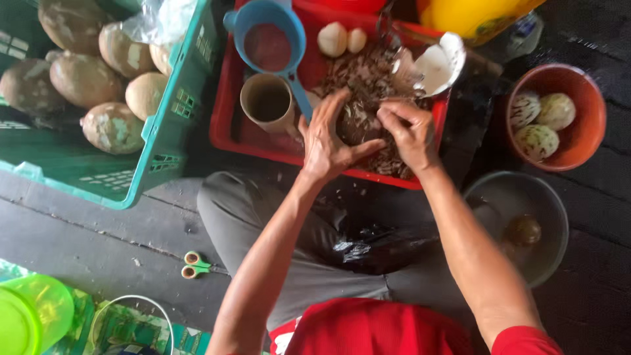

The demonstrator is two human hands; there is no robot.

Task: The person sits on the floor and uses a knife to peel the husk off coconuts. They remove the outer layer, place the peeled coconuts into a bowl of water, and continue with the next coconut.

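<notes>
Both hands work on one dark, rounded object (358, 125) held over the near edge of a red plastic tray (227, 125). What the object is cannot be told; its surface looks brown and rough, and the hands cover most of it. The left hand (328, 141) cups it from the side, fingers spread and curved, thumb stretched beneath toward the other hand. The right hand (407, 131) presses on it from above with fingers bent and drawn close together, tips touching its upper surface.

A heap of brown, flaky shavings (368, 79) fills the tray directly behind the object and partly surrounds it. Beside the left hand stands a tan cylindrical cup (266, 102), upright, mouth open. Behind the cup lies a blue plastic scoop (269, 39) with its handle pointing toward the left hand. Two pale rounded pieces (340, 39) rest at the far side of the tray, and a white, curved broken shell piece (437, 66) sits at the far right corner.

To the right of the tray, an orange bowl (582, 141) holds three pale, mottled, egg-shaped items (542, 121). Nearer the person, a grey metal bowl (549, 197) contains one brown rounded item (524, 230) in liquid.

To the left, a green slatted crate (164, 131) holds large, mud-crusted ovals (85, 79). Small scissors (194, 264) with green and orange handles lie on the grey plank floor (79, 243). A black plastic sheet (368, 246) covers the person's grey-trousered lap (243, 210).
</notes>
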